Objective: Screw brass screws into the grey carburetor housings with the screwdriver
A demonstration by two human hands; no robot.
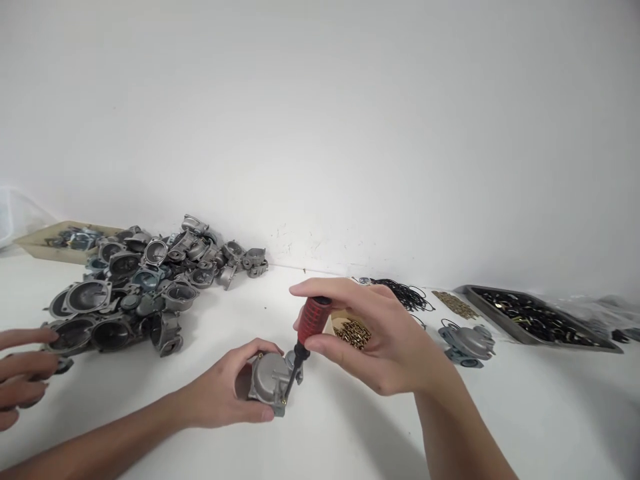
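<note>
Surface: white tabletop (350, 433), smooth and matte, ran under both my forearms to a plain white wall (320, 133).
Left hand: my left hand (220, 393) cupped the float-bowl casting (270, 383), thumb over its top and fingers curled round its near edge, pressing it onto the table. I judge that grip was there to stop it turning.
Casting: dull grey cast metal, a rounded bowl with lugs at the corners, it sat just left of centre, close in front of me.
Right hand: my right hand (380, 340) pinched the screwdriver (313, 320) by its ribbed red handle between thumb and forefinger, the other fingers folded loosely behind. The dark shaft leaned down and left, its tip at a brass screw (283, 401) on the casting's corner.
Left edge: another person's hand (20, 373), fingers loosely spread, reached to the heap of castings (145, 287).
Middle: loose brass screws (353, 332) lay piled just behind my right hand, handy, as I judge. A second grey casting (467, 341) stood to the right.
Far: thin black O-rings (405, 293), a steel tray (540, 317) of small dark parts, and a beige tray (40, 243) by the wall.
</note>
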